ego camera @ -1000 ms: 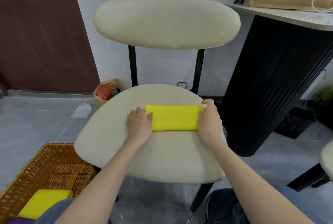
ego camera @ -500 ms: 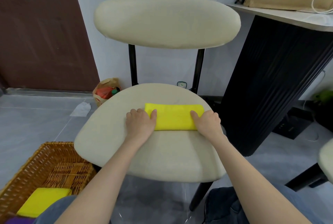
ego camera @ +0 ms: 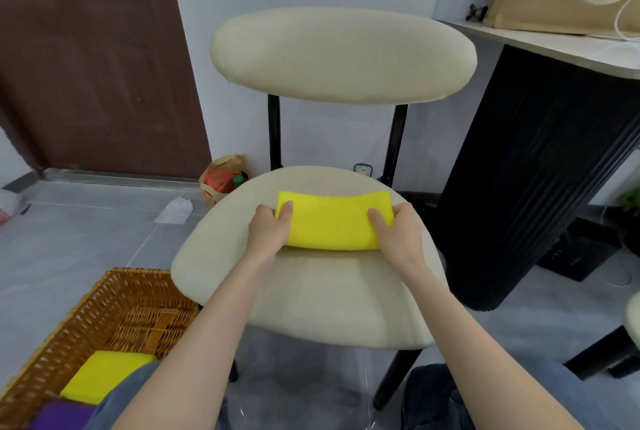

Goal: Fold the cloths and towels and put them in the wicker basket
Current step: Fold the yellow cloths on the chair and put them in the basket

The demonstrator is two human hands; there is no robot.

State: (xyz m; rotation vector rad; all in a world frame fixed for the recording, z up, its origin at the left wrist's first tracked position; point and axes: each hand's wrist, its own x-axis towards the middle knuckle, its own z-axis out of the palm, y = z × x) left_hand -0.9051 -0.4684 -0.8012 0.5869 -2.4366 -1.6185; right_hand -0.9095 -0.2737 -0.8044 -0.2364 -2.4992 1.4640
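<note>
A yellow cloth [ego camera: 332,220], folded into a long strip, lies across the cream chair seat [ego camera: 311,294]. My left hand [ego camera: 268,230] grips its left end, thumb on top and fingers hidden beneath. My right hand [ego camera: 398,232] grips its right end the same way. The strip's near edge looks slightly lifted off the seat. The wicker basket [ego camera: 104,322] stands on the floor at the lower left, holding a folded yellow cloth [ego camera: 104,372] and a purple cloth [ego camera: 60,415].
The chair's cream backrest [ego camera: 343,54] rises behind the seat. A black ribbed table base [ego camera: 540,170] stands close on the right. A paper bag [ego camera: 225,178] and a white scrap [ego camera: 175,210] lie on the grey floor. My knees are below the seat.
Both hands shifted from resting at the strip's ends to gripping them, thumbs now on top. The strip's near edge has come up a little.
</note>
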